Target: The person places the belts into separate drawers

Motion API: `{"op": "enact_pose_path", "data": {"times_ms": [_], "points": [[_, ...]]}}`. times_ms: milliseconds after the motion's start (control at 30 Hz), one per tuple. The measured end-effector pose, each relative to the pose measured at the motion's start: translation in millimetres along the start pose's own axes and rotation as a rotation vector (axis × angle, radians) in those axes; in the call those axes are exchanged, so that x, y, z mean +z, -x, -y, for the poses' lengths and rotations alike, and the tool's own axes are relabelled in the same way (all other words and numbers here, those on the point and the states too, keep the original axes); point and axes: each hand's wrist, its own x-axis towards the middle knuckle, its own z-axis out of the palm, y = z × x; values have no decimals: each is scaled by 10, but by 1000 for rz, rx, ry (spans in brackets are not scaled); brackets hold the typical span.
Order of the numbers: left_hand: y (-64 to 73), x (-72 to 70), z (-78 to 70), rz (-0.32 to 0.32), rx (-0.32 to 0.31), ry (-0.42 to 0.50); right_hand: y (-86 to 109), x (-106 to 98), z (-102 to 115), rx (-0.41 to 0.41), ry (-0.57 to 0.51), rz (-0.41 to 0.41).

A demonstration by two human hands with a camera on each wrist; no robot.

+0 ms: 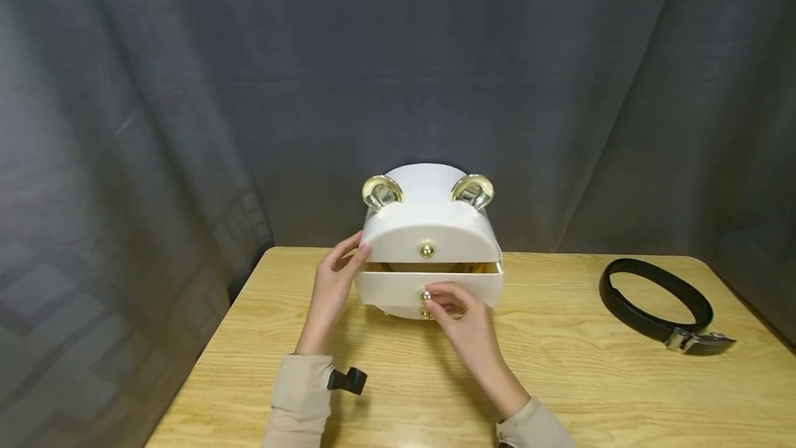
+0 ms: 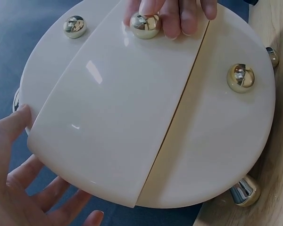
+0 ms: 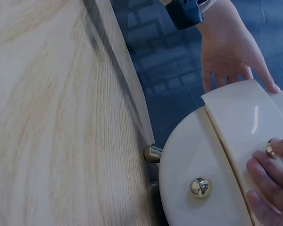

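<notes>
A white rounded drawer box (image 1: 425,189) with gold ears and gold feet stands on the table. Its middle drawer (image 1: 392,287) sticks out partway, leaving a gap under the top drawer (image 1: 398,244). My right hand (image 1: 469,330) pinches the gold knob (image 2: 145,28) of that middle drawer between thumb and fingers. Against the box's left side rests my left hand (image 1: 332,289), its thumb at the front edge and its fingers spread along the side, as the left wrist view shows. The bottom drawer (image 3: 191,160), with its own gold knob (image 3: 200,187), is flush. Most of the drawer's inside is hidden.
A coiled black belt (image 1: 640,323) with a silver buckle (image 1: 680,341) lies on the right of the wooden table (image 1: 560,379). Grey curtain (image 1: 435,75) hangs right behind the table and along its left side. A black strap device (image 1: 348,380) sits on my left wrist.
</notes>
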Motion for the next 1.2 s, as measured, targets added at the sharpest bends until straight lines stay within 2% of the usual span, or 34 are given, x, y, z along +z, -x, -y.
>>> {"op": "enact_pose_path", "data": {"times_ms": [533,867,1200], "points": [[-3,35,-38,-4,2,12,-81,-13,-40,3,-4,-6],[45,29,-24,-35,8,-31,-94,33,-91,1,-19,4],[69,58,-33,-35,60,-98,-140,32,-100,25,-21,-22]]}}
